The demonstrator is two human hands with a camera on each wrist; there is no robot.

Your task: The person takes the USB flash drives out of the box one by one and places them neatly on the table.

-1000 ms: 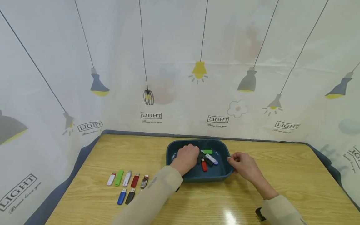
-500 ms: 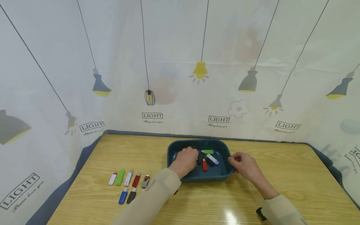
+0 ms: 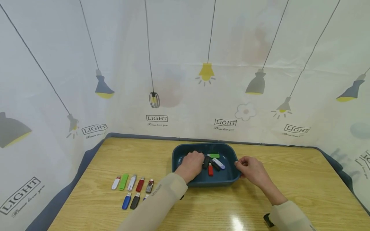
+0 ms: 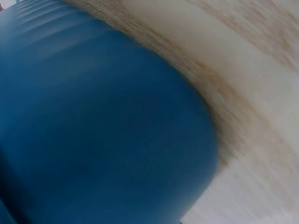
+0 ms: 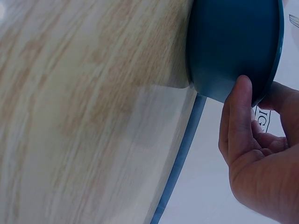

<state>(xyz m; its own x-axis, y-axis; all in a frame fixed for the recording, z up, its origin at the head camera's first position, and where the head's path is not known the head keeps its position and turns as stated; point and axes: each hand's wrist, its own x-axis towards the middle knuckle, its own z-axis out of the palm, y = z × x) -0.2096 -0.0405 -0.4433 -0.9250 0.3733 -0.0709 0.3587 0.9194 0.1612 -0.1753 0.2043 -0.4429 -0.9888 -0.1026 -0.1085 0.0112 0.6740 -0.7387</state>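
Note:
A dark teal plastic bin [image 3: 209, 184] holds several USB sticks: a green one [image 3: 215, 156], a white-and-purple one [image 3: 218, 163], a red one [image 3: 210, 170] and black ones [image 3: 206, 162]. My left hand [image 3: 190, 164] reaches down into the bin's left half, knuckles up. Its fingers are hidden behind the back of the hand, so I cannot tell what they hold. At the bin's right end, my right hand [image 3: 251, 168] pinches the rim between thumb and fingers. The right wrist view shows the thumb [image 5: 241, 112] against the bin's outer wall. Only the bin's outside fills the left wrist view.
On the wood-grain table [image 3: 303, 179], left of the bin, USB sticks lie in two rows. The back row includes a green stick [image 3: 123, 182] and a red stick [image 3: 140, 184]; the front row has a blue stick [image 3: 126, 201] and a black stick [image 3: 135, 201]. My left sleeve [image 3: 157, 200] partly covers another.
My left hand has shifted slightly within the bin, and more of a black USB stick beside it shows. My right hand keeps its hold on the rim.

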